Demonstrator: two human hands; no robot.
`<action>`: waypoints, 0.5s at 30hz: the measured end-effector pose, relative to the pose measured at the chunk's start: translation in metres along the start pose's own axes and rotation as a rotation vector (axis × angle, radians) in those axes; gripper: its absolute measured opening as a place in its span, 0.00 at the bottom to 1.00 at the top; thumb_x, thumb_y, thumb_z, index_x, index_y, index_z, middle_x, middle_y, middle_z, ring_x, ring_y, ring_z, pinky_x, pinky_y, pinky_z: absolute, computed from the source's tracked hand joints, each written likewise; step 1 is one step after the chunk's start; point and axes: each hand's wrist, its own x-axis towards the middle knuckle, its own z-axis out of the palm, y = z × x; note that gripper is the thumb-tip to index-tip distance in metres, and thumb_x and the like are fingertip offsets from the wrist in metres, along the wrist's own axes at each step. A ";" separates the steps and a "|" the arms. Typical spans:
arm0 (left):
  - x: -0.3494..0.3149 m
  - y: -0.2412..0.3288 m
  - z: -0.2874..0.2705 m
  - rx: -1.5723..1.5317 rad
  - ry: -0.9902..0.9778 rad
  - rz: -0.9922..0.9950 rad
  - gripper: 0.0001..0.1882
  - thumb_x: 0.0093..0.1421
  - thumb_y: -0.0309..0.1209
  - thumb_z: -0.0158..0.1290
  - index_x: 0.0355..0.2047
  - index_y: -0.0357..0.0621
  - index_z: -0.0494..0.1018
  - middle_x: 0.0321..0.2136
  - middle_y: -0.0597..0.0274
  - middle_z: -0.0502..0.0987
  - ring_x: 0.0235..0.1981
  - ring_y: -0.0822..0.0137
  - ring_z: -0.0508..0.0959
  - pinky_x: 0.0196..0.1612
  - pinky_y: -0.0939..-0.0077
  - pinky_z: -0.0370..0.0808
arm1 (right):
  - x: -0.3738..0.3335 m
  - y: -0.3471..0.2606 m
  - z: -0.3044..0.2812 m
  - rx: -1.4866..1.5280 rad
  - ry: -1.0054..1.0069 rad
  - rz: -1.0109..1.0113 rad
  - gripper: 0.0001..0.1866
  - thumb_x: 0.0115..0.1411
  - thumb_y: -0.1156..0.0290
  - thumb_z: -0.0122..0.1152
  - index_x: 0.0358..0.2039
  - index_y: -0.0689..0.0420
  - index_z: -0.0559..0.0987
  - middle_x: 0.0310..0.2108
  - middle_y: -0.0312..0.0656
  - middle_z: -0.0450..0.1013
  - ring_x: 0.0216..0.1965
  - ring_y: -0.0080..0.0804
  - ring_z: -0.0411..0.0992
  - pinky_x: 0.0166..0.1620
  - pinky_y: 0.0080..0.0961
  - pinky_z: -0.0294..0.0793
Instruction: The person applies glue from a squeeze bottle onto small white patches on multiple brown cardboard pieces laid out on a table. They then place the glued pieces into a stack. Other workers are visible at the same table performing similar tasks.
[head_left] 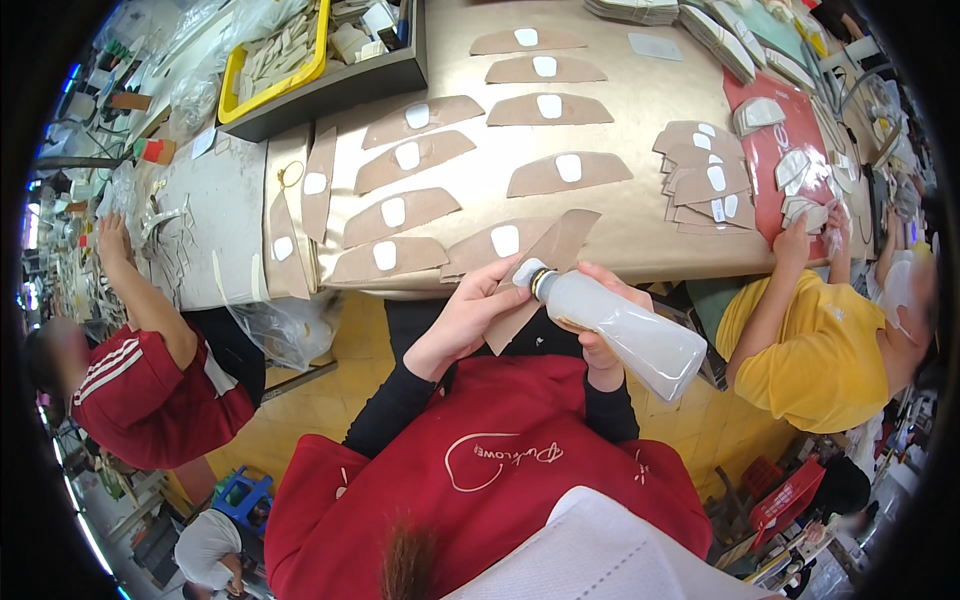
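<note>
My left hand (pixel 478 306) pinches a beige, leather-like cut piece (pixel 562 242) at the near table edge. The piece slants up to the right. My right hand (pixel 618 286) is wrapped round a translucent squeeze bottle (pixel 635 335) with whitish contents. The bottle lies tilted, its neck and dark ring pointing left at the piece. Its tip meets a white patch (pixel 528 270) by my left fingers; whether they touch I cannot tell. Just beyond, a similar beige piece (pixel 470 252) with a white patch lies partly under the held one.
Several patched beige pieces (pixel 550 110) lie in columns on the brown-papered table (pixel 620 100). An overlapping stack (pixel 705 180) lies at right, beside a red sheet (pixel 775 110). A dark tray (pixel 400 75) with a yellow basket (pixel 232 85) stands far left. Co-workers sit left (pixel 160 370) and right (pixel 810 340).
</note>
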 end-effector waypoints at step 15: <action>-0.002 -0.009 0.001 0.094 0.021 0.055 0.29 0.63 0.21 0.52 0.65 0.36 0.60 0.53 0.61 0.73 0.52 0.73 0.74 0.55 0.76 0.72 | 0.017 -0.018 0.003 -0.201 -0.088 -0.206 0.34 0.46 0.66 0.78 0.52 0.57 0.71 0.44 0.62 0.77 0.25 0.35 0.79 0.27 0.22 0.75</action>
